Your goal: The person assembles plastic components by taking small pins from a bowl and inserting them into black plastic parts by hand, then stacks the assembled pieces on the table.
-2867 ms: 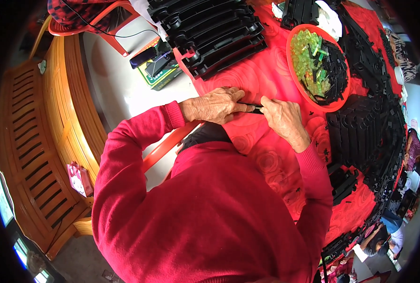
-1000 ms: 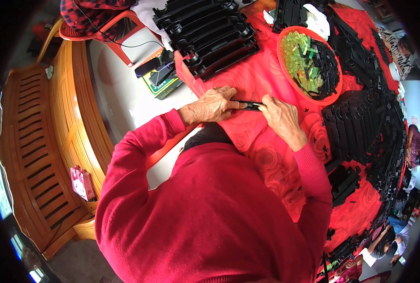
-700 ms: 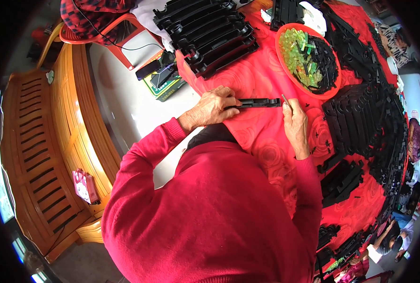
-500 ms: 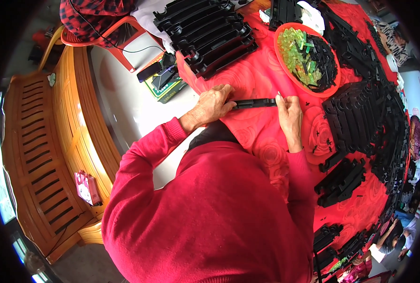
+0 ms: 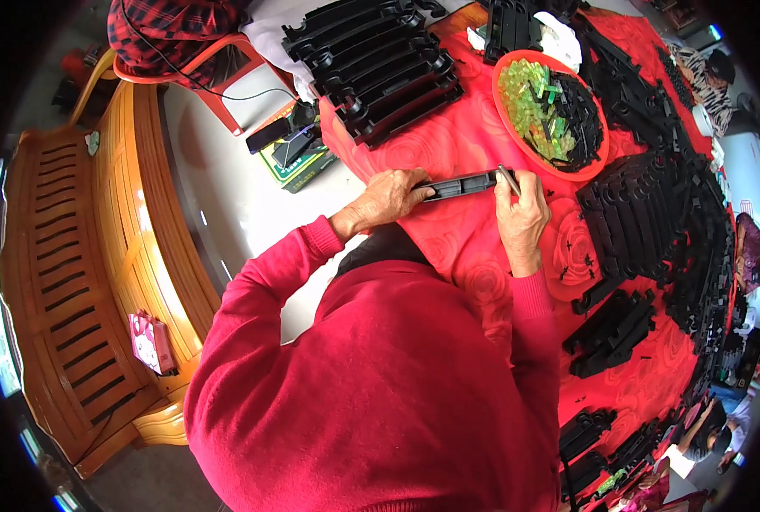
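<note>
My left hand (image 5: 393, 198) is closed on the near-left end of a long black plastic part (image 5: 461, 185), thumb along its edge. The part is held roughly level above the red cloth, its channelled side facing up. At its other end, my right hand (image 5: 523, 213) is closed on a slim grey metal tool (image 5: 509, 179). This tool crosses the part's right end; whether its tip touches the plastic is too small to tell. Beyond my right hand stands an orange-red bowl (image 5: 501, 115) holding yellow-green translucent pieces (image 5: 525, 90) and small black pieces (image 5: 578, 115).
Rows of black plastic parts (image 5: 375, 68) lie at the far left of the red-clothed table (image 5: 414, 158). More black parts (image 5: 631, 213) crowd the right side. A wooden bench (image 5: 81, 290), a red chair (image 5: 235, 85) and a green box (image 5: 299, 171) stand to my left.
My right hand has turned, bringing the grey tool across the part's right end. The black part has tilted, its channelled side now showing more.
</note>
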